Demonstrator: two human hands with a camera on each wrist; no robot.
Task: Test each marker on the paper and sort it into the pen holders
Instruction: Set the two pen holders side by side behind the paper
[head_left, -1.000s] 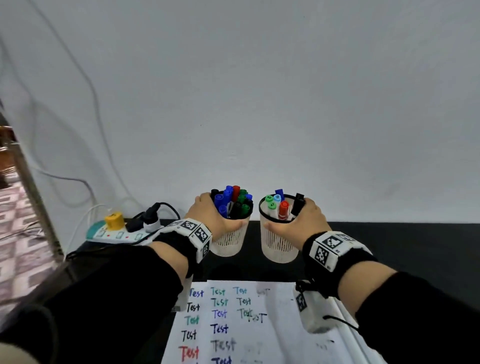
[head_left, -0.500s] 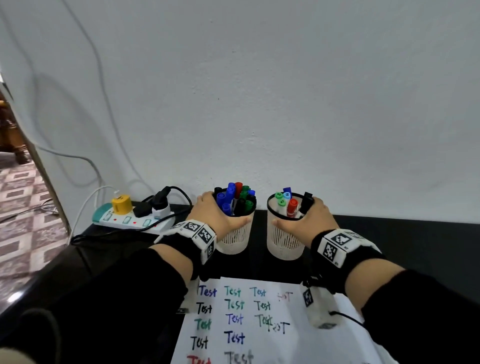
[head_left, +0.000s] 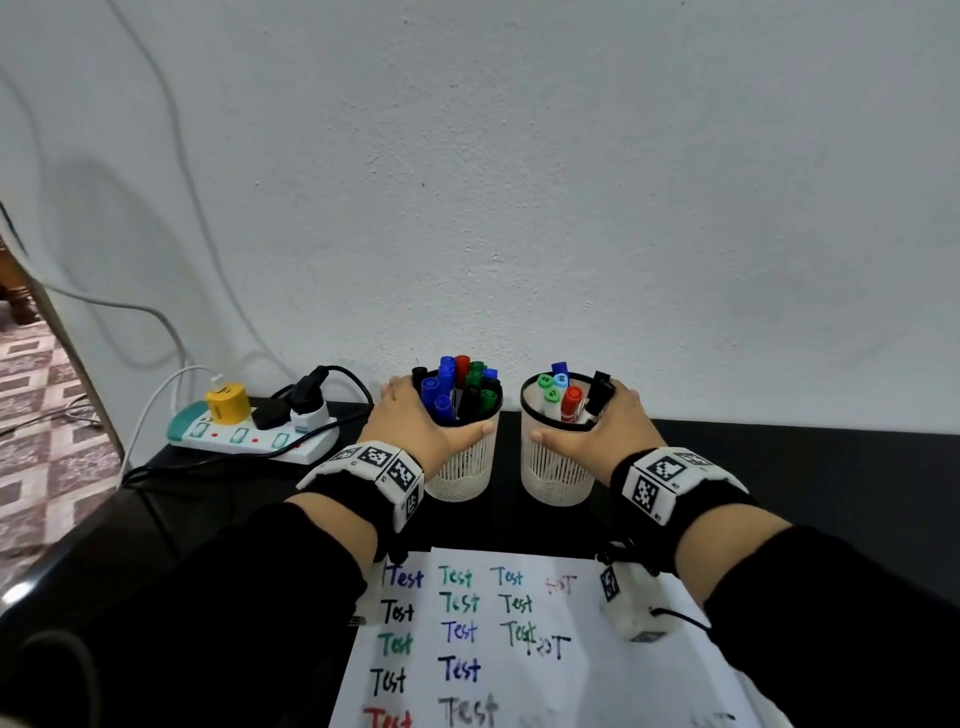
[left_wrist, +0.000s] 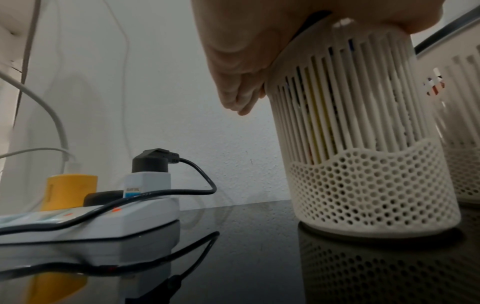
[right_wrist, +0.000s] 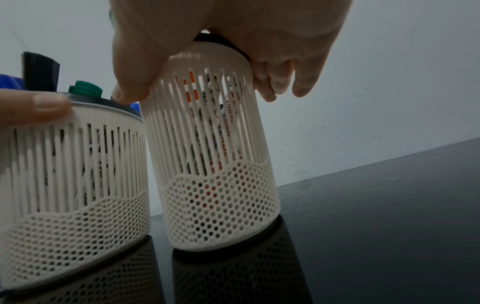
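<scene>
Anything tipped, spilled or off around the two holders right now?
Nothing spilled. The right holder looks tilted in the right hand; the wrist view may exaggerate it. The left holder sits flat on the table.

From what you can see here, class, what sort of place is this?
Probably a home or small-office desk: a glossy black tabletop against a plain white wall, a power strip with plugs, and patterned floor tiles beside it.

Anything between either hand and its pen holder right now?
Nothing visible. The left hand grips the left pen holder near its rim, and the right hand grips the right pen holder likewise; skin meets plastic directly.
</scene>
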